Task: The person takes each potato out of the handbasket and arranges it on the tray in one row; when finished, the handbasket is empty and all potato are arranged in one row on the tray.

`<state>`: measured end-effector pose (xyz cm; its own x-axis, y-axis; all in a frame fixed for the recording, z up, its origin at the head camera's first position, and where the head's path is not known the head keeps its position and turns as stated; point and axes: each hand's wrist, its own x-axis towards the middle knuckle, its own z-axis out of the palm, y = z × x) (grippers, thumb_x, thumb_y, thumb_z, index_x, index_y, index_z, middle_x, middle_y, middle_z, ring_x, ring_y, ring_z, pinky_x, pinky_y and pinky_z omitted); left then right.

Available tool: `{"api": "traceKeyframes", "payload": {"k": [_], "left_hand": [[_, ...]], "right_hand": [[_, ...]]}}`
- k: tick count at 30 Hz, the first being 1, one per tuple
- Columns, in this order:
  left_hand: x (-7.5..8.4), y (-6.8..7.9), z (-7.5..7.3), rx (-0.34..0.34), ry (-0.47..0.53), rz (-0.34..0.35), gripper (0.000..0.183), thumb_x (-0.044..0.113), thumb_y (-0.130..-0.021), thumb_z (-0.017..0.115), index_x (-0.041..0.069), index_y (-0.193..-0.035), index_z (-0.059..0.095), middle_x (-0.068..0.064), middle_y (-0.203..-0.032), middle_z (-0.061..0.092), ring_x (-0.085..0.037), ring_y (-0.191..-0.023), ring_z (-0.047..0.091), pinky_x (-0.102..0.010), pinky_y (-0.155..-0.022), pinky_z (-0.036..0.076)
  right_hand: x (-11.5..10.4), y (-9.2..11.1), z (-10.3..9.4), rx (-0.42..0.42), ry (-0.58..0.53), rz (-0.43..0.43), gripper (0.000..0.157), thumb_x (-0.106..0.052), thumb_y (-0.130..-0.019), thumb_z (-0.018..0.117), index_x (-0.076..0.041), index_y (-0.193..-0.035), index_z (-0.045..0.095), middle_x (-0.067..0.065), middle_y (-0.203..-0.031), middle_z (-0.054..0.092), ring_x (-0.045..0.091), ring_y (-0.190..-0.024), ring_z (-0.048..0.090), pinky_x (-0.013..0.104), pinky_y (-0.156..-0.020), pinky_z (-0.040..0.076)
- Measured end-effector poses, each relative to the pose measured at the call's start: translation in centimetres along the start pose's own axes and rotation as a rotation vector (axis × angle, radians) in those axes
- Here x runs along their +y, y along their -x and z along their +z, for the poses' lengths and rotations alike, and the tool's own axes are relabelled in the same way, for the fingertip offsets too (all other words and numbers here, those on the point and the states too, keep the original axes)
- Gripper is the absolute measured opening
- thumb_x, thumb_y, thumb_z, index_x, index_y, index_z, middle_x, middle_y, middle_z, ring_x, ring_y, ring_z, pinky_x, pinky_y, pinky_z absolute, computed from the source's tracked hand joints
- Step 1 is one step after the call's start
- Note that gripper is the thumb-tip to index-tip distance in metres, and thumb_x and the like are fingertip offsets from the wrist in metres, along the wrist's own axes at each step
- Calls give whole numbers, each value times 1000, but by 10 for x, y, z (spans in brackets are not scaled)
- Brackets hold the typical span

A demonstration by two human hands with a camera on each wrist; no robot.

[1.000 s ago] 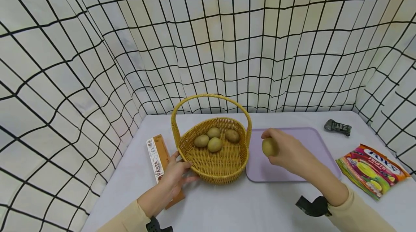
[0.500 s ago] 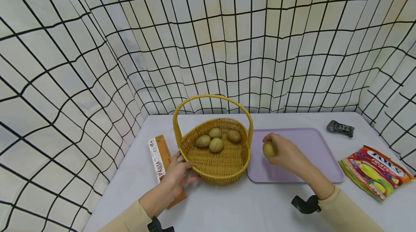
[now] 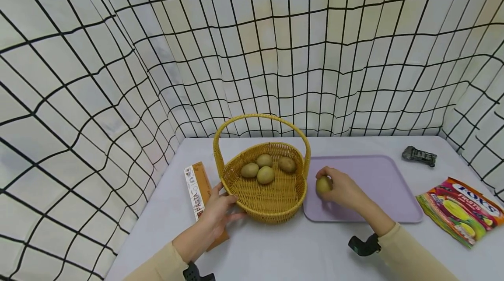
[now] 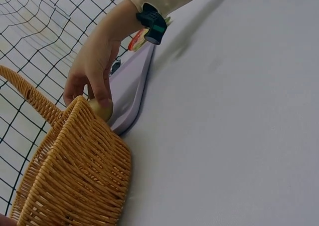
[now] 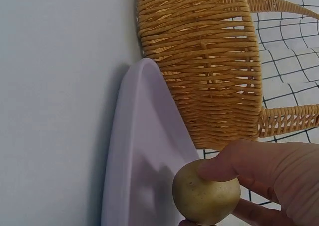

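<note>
My right hand (image 3: 344, 188) pinches a round, yellow-brown potato (image 5: 204, 196) between thumb and fingers. It holds the potato low over the left end of a lilac tray (image 3: 382, 184), beside the basket. The yellow wicker basket (image 3: 271, 202) has a tall arched handle and stands upright left of the tray. Several potatoes (image 3: 265, 175) lie toward the back of its woven floor. At the basket's front left, my left hand (image 3: 215, 213) grips the rim and side; most of that hand is out of the left wrist view.
A pasta box (image 3: 202, 189) lies left of the basket, partly under the left forearm. Right of the tray lies a colourful Fox's Fruits sweet bag (image 3: 462, 211), with a small dark crumpled packet (image 3: 419, 156) behind it. Black netting (image 3: 275, 75) over white cloth surrounds the white table.
My right hand has lowered the potato closer to the tray's left end. The left hand keeps its grip on the basket, and the whole view has shifted slightly.
</note>
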<state>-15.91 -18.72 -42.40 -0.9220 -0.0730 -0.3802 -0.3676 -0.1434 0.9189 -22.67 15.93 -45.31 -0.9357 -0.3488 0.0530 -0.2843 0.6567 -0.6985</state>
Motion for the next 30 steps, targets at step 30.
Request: {"api": "traceKeyframes", "payload": {"k": [30], "left_hand": [[-2,-1,1,-2,-18,14,79,1,-103,47,10,-167,0,-32,-164,22,-48,-143,42,-55,-93,62]], "right_hand": [[-4,1,-13,25,77,2,41,-19,-93,67,-7,-132,64,20,-139,61,43,-131,56,62,-106,50]]}}
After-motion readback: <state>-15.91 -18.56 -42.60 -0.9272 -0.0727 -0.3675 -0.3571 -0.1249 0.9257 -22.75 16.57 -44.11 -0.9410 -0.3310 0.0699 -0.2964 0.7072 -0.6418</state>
